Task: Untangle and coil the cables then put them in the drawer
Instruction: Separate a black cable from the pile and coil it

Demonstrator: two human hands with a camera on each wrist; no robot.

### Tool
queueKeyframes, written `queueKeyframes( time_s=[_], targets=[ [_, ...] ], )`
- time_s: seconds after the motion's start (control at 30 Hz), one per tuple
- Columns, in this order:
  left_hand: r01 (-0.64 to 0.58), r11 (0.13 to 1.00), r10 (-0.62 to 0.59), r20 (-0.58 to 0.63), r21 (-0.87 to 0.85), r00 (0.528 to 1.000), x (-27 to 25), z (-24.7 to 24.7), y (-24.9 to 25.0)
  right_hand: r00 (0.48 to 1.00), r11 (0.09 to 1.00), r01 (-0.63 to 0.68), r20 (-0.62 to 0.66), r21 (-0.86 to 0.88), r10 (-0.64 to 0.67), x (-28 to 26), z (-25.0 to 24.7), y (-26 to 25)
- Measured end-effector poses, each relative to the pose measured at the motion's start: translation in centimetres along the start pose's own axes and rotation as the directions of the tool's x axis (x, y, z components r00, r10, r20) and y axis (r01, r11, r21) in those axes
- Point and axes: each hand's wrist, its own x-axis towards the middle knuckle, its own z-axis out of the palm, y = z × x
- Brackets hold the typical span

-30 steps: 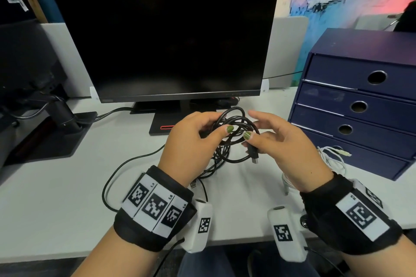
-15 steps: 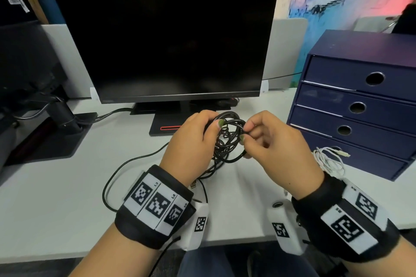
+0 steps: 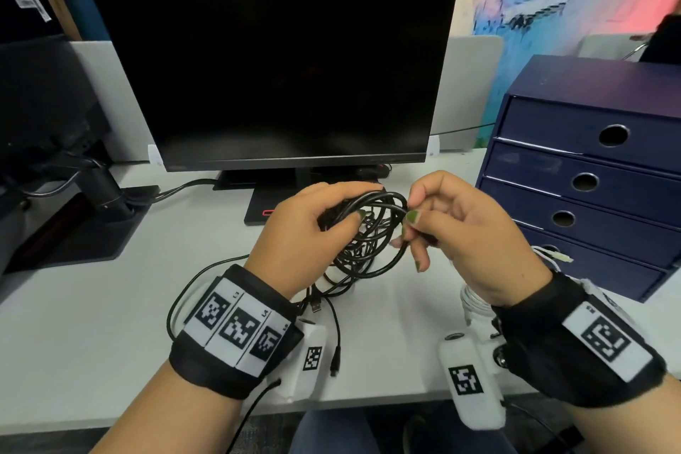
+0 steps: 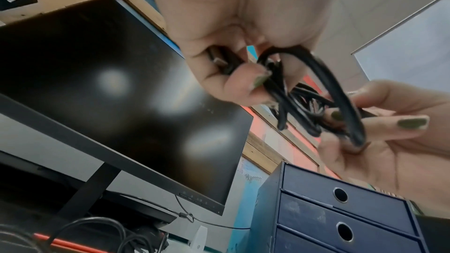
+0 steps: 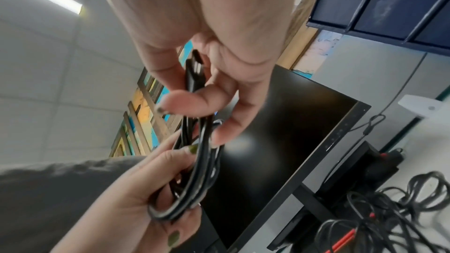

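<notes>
A black cable (image 3: 372, 232) is looped into a coil held above the white desk (image 3: 73, 324) in front of the monitor. My left hand (image 3: 313, 228) grips one side of the coil (image 4: 282, 91) with fingers and thumb curled round the strands. My right hand (image 3: 453, 228) pinches the coil's other side, and the right wrist view shows the cable's plug end (image 5: 194, 70) inside that hand. Loose black cable (image 3: 331, 321) trails down from the coil to the desk. A white cable (image 3: 552, 254) lies by the drawers, partly hidden behind my right wrist.
A navy drawer unit (image 3: 597, 173) with several shut drawers stands at the right of the desk. A black monitor (image 3: 272, 66) on its stand fills the back. Another monitor base and cables (image 3: 92, 195) sit at the left.
My right hand has moved in from the side and closed its pinch on the coil's right edge, taking the plug end with it. The left hand keeps its grip.
</notes>
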Motion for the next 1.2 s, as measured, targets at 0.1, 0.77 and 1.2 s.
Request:
queueKeyframes(
  time_s=[0.1, 0.77, 1.2],
  targets=[
    [0.028, 0.988, -0.029, -0.004, -0.155, 1.000, 0.1, -0.4, 0.1, 0.999, 0.995, -0.033, 0.007, 0.090, 0.033, 0.1, 0.0, -0.2],
    [0.001, 0.887, -0.045, -0.085, -0.462, 0.995, -0.1, 0.0, -0.3, 0.976, 0.930, -0.167, 0.186, 0.329, 0.110, 0.0, 0.0, -0.9],
    [-0.007, 0.899, -0.137, -0.296, -0.439, 0.945, 0.3, -0.2, -0.8, 0.999, 0.966, -0.045, -0.010, -0.256, 0.044, -0.5, 0.3, 1.2]
  ],
)
